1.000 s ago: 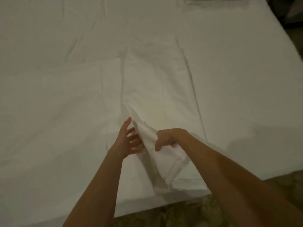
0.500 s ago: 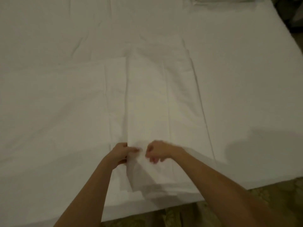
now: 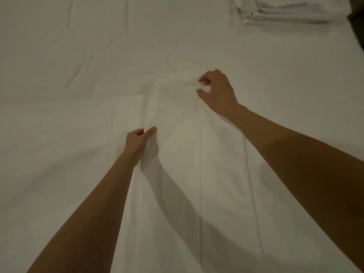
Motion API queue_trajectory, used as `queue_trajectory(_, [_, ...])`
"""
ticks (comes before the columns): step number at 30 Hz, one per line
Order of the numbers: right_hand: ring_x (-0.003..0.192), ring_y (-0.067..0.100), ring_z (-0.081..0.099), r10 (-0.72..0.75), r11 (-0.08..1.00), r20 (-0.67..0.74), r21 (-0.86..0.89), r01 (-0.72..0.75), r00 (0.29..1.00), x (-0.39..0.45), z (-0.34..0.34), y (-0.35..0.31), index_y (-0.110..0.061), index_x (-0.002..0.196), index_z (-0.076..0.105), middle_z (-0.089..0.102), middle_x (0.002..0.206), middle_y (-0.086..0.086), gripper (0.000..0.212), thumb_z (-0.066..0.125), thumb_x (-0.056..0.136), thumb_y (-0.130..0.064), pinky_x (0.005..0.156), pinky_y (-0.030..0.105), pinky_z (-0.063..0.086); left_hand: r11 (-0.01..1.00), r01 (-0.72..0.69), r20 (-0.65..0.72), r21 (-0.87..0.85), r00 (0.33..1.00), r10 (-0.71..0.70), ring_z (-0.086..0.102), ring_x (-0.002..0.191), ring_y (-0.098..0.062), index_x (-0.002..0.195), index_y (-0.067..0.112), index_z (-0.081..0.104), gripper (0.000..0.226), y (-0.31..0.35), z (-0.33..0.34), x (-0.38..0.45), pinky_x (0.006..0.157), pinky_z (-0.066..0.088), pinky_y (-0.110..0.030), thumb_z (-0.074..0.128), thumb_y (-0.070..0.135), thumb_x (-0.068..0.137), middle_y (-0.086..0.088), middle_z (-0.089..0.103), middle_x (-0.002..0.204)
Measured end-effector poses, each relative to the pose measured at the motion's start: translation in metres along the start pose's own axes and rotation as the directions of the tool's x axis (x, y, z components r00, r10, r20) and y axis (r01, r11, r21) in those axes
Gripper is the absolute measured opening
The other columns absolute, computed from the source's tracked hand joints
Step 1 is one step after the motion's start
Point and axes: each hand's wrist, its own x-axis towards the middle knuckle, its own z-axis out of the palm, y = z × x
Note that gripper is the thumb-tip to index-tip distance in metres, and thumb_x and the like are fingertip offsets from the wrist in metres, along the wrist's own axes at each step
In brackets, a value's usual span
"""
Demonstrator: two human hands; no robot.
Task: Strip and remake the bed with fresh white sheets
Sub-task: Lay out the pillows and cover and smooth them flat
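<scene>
**Opening the folded sheet along the bed**

White bedding fills nearly the whole view: the bed is already covered by a flat, lightly creased white layer, and a stack of folded linen is seen at its far right corner. Down the middle, from the near edge toward the centre, a folded sheet lies as a long strip with several lengthwise creases, and a flap of it is spread out to the left.

The far end of the strip is pinched by the right hand, with the fingers curled and a bunched ridge of cloth caught between thumb and fingertips. The left edge of the strip, nearer the body, is gripped by the left hand, fist closed on the fold with one finger laid forward along it. Both arms are stretched well out over the bed.

The step in hand is judged to be the unfolding of the fresh sheet across the bed. It is best done if only the top layer is taken at each grip; how many layers are held cannot be told from the view, so the layers should be checked by feel before any pull. The cloth should be lifted slightly rather than dragged, so that the layer beneath is not rucked. The two grips should be moved apart together and evenly, so that the creases stay parallel to the bed's edges. The stack at the corner should be kept clear of the spreading cloth.
</scene>
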Motion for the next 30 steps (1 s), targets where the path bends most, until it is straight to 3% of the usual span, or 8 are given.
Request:
queue_trajectory(4, [0.128, 0.028, 0.042, -0.084, 0.988, 0.254, -0.103, 0.114, 0.964, 0.053, 0.043, -0.034, -0.013, 0.136, 0.044, 0.051, 0.135, 0.008, 0.052, 0.059, 0.091, -0.035, 0.11, 0.039, 0.027, 1.0, -0.016, 0.03, 0.006, 0.999, 0.016, 0.058, 0.061, -0.016, 0.082, 0.015, 0.065, 0.01, 0.004, 0.007, 0.016, 0.049, 0.049, -0.022, 0.066, 0.023, 0.089, -0.003, 0.064, 0.073])
queue_trajectory(8, [0.132, 0.029, 0.04, 0.118, 0.978, 0.518, -0.21, -0.007, 0.847, 0.09, 0.084, -0.053, -0.013, 0.141, 0.036, 0.047, 0.14, 0.007, 0.062, 0.055, 0.091, -0.045, 0.113, 0.051, 0.02, 0.994, 0.001, 0.016, -0.105, 1.0, 0.001, 0.061, 0.064, -0.016, 0.083, 0.018, 0.067, 0.009, -0.007, 0.01, 0.023, 0.056, 0.051, -0.024, 0.063, 0.018, 0.091, -0.002, 0.067, 0.076])
queue_trajectory(11, [0.119, 0.027, 0.052, 0.124, 0.992, 0.561, -0.084, -0.093, 0.818, 0.104, 0.096, -0.049, -0.015, 0.125, 0.054, 0.057, 0.125, 0.003, 0.055, 0.066, 0.079, -0.044, 0.108, 0.05, 0.034, 0.986, 0.023, 0.056, -0.163, 0.998, -0.014, 0.066, 0.08, -0.022, 0.089, 0.018, 0.069, 0.006, -0.011, 0.008, 0.025, 0.077, 0.054, -0.036, 0.064, 0.019, 0.091, -0.006, 0.072, 0.09])
queue_trajectory(13, [0.106, 0.022, 0.057, 0.069, 0.997, 0.56, -0.016, -0.072, 0.825, 0.107, 0.092, -0.048, -0.014, 0.117, 0.06, 0.06, 0.113, 0.0, 0.05, 0.071, 0.078, -0.043, 0.094, 0.037, 0.045, 0.981, 0.031, 0.075, -0.192, 0.997, -0.017, 0.066, 0.08, -0.023, 0.09, 0.015, 0.069, 0.007, -0.012, 0.003, 0.025, 0.076, 0.053, -0.038, 0.063, 0.019, 0.091, -0.007, 0.071, 0.089])
queue_trajectory(17, [0.085, 0.012, 0.052, -0.07, 0.993, 0.592, 0.115, 0.002, 0.803, 0.111, 0.074, -0.049, -0.009, 0.11, 0.061, 0.057, 0.099, 0.0, 0.031, 0.067, 0.088, -0.03, 0.058, 0.008, 0.038, 0.983, -0.032, 0.094, -0.181, 0.994, 0.05, 0.056, 0.07, -0.024, 0.09, 0.008, 0.066, 0.015, -0.009, -0.003, 0.017, 0.065, 0.046, -0.036, 0.063, 0.022, 0.092, -0.01, 0.062, 0.079])
queue_trajectory(23, [0.092, 0.013, 0.044, -0.308, 0.951, 0.56, 0.151, 0.271, 0.769, 0.106, 0.105, -0.097, -0.001, 0.113, 0.055, 0.049, 0.103, 0.003, 0.036, 0.062, 0.092, -0.029, 0.069, 0.022, 0.028, 0.933, -0.044, 0.005, -0.358, 0.999, 0.049, 0.07, 0.078, -0.02, 0.101, 0.01, 0.069, 0.016, -0.017, -0.036, -0.004, 0.07, 0.057, -0.031, 0.061, 0.017, 0.089, -0.008, 0.074, 0.09])
queue_trajectory(27, [0.102, 0.022, 0.051, -0.247, 0.955, 0.679, 0.049, 0.292, 0.692, 0.087, 0.123, -0.103, -0.008, 0.126, 0.046, 0.053, 0.116, 0.004, 0.052, 0.06, 0.091, -0.044, 0.075, 0.025, 0.031, 0.897, 0.229, 0.137, -0.379, 0.972, -0.19, 0.071, 0.073, -0.017, 0.094, 0.008, 0.07, 0.052, -0.051, -0.051, -0.032, 0.06, 0.056, -0.023, 0.082, 0.044, 0.058, -0.008, 0.074, 0.086])
queue_trajectory(30, [0.096, 0.02, 0.051, -0.018, 0.948, 0.713, -0.211, 0.239, 0.701, 0.099, 0.09, -0.075, -0.016, 0.115, 0.056, 0.056, 0.114, 0.003, 0.065, 0.057, 0.078, -0.071, 0.079, 0.03, 0.036, 0.855, 0.443, 0.306, -0.269, 0.881, -0.36, 0.068, 0.065, -0.021, 0.077, 0.004, 0.074, 0.041, -0.082, -0.044, -0.063, 0.057, 0.055, -0.024, 0.083, 0.04, 0.059, -0.015, 0.071, 0.08])
